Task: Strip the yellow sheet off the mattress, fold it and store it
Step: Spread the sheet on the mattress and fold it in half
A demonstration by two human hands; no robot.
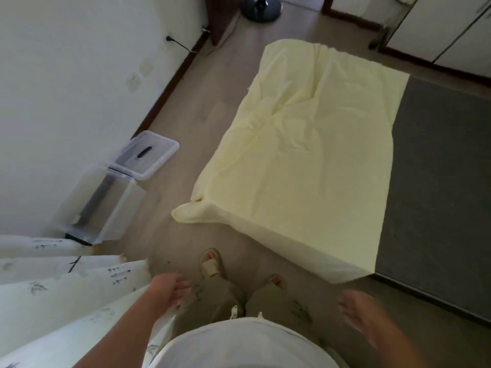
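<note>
Across the left part of the mattress point(435, 187) lies the yellow sheet point(300, 144), wrinkled and loosely spread, covering that end and draping down the near side, while the rest of the mattress shows bare grey to the right of it. One corner of the sheet spills off the mattress onto the wooden floor point(186, 102) in a small bunched tail. Well to the left of the mattress, against the white wall point(66, 75), stands a clear plastic storage box point(106, 200) with its lid point(148, 158) lying just beside it on the floor. Nearer than the mattress, at its foot, the person stands in sandals. The left hand point(172, 288) hangs with fingers loosely curled and holds nothing — it is close to a patterned curtain point(53, 293) that falls at the left. The right hand point(358, 309) is blurred, its fingers spread and relaxed, also holding nothing, apart from the mattress and not touching the sheet. Beyond the mattress's far end, a round fan base point(261, 7) sits on the floor.
</note>
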